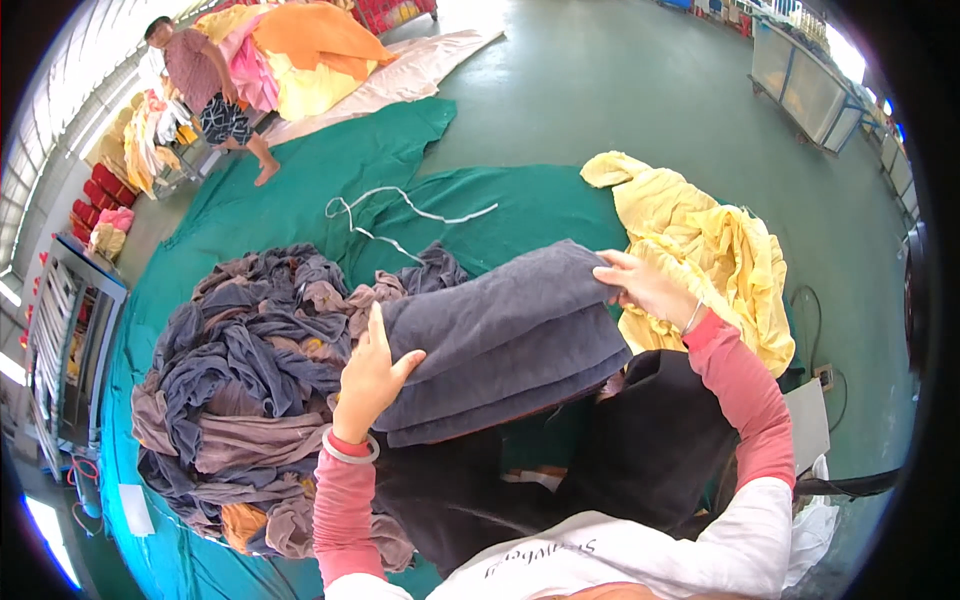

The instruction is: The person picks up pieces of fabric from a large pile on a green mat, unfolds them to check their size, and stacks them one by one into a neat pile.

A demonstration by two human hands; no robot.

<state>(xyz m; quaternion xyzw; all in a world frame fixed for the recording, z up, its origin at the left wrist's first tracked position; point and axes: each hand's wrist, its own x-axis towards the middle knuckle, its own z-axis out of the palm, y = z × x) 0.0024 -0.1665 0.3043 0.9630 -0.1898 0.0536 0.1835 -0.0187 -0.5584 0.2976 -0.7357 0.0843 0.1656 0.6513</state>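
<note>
A folded stack of dark grey cloth [500, 340], with several layers showing along its near side, spans the space between my hands above my lap. My left hand [370, 378] holds its left end, the thumb lying on top and the index finger pointing away; the other fingers are partly hidden. At the far right corner my right hand [640, 284] pinches the cloth between thumb and fingers. Left of the stack lies a large heap of crumpled grey and brownish cloths [250, 380]. Behind my right hand is a yellow cloth pile [700, 240].
A green sheet [520, 205] covers the floor, with a white cord [430, 214] on it. Far left, a person [205, 85] stands near orange, yellow and pink cloths [310, 50]. A metal rack [70, 340] stands left, a wheeled bin [805, 80] far right.
</note>
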